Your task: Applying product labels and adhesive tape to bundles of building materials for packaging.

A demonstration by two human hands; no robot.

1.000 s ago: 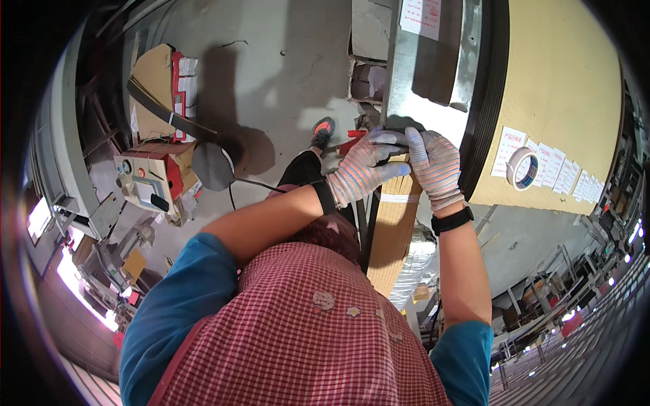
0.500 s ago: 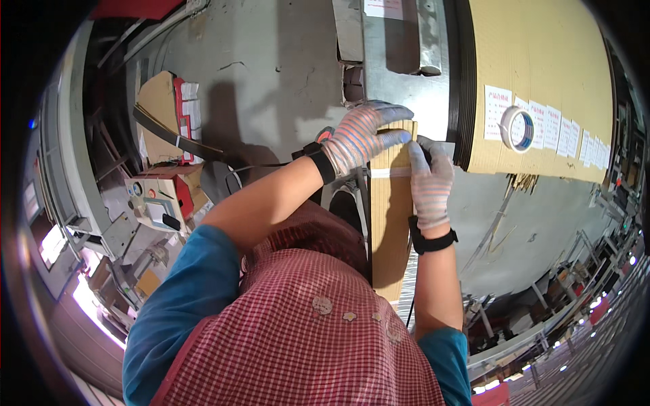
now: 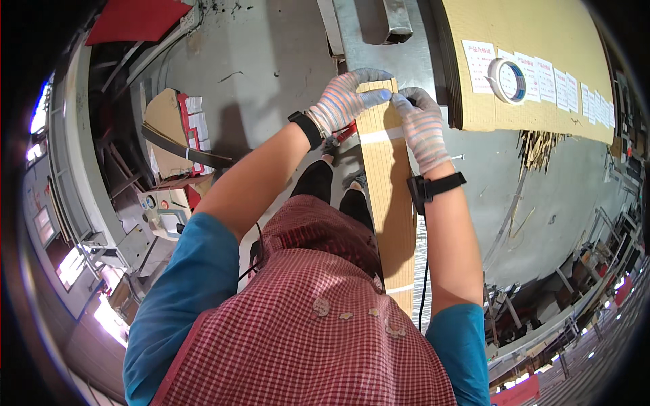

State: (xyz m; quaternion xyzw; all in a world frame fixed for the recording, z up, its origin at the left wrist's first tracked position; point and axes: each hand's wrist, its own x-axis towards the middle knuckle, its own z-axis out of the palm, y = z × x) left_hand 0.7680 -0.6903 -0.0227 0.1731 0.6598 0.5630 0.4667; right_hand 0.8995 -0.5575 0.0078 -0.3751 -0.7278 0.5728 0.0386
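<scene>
A long bundle of tan cardboard strips (image 3: 387,203) stretches away from my apron, bound by a white band (image 3: 381,136) near its far end and another (image 3: 399,289) nearer me. Striped work gloves cover both hands. My left hand (image 3: 343,101) is closed round the left side of the far end, thumb on top. At the right corner of that end, my right hand (image 3: 424,128) is closed with bent fingers and its fingertips at the edge of the strips, close to my left thumb. The undersides of the strips are hidden.
Ahead is a grey metal table (image 3: 379,57) with a metal bar (image 3: 397,24). To the right, a large cardboard stack (image 3: 535,27) carries printed paper slips (image 3: 546,81) and a tape roll (image 3: 506,80). A control box (image 3: 164,211) stands at the left.
The view has shifted, and the table and stack sit higher in it. Both hands and the bundle's far end appear farther up; the bundle now slants, and my feet show beside it.
</scene>
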